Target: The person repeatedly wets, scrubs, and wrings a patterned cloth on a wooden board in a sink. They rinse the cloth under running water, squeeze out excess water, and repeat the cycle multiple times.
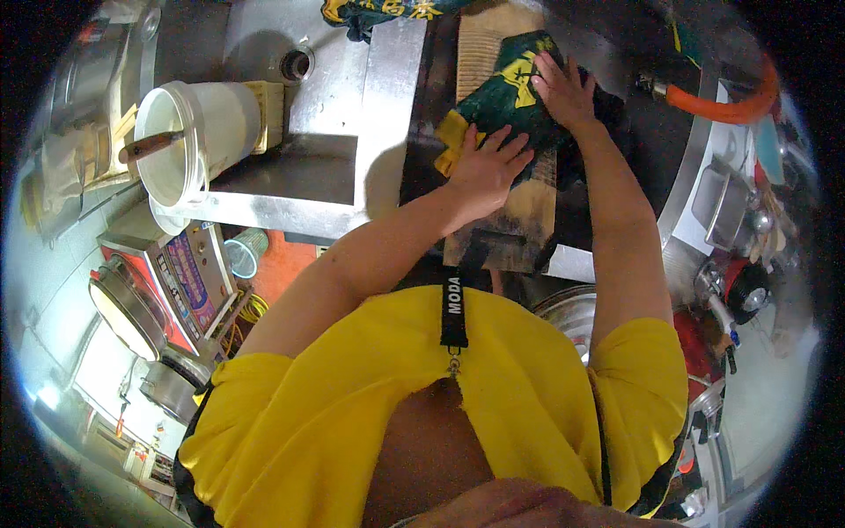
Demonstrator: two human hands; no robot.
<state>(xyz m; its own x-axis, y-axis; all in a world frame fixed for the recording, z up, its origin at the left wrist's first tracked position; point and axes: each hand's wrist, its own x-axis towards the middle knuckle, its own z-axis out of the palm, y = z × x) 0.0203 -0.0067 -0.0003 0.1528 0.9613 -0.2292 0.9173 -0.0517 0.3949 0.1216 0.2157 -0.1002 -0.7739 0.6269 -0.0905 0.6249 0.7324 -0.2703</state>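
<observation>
A dark green cloth garment (496, 105) with yellow print and a yellow edge lies on a ridged wooden washboard (533, 214), whose lower end points towards me. My left hand (485, 168) rests on the near part of the cloth beside the yellow edge, fingers spread and palm down. Farther up, at the right edge of the cloth, my right hand (566, 91) presses with its fingertips over the print. Dark fabric hangs off the board's right side, partly hidden by my right forearm. Neither hand plainly grips the cloth.
The board stands over a dark sink basin. To the left, a white plastic bucket (228, 132) with a wooden-handled tool (153, 146) across its rim is on a steel sink (389, 99) with a drain. An orange hose (733, 112) curves at the right. Another dark printed cloth (386, 12) lies at the top.
</observation>
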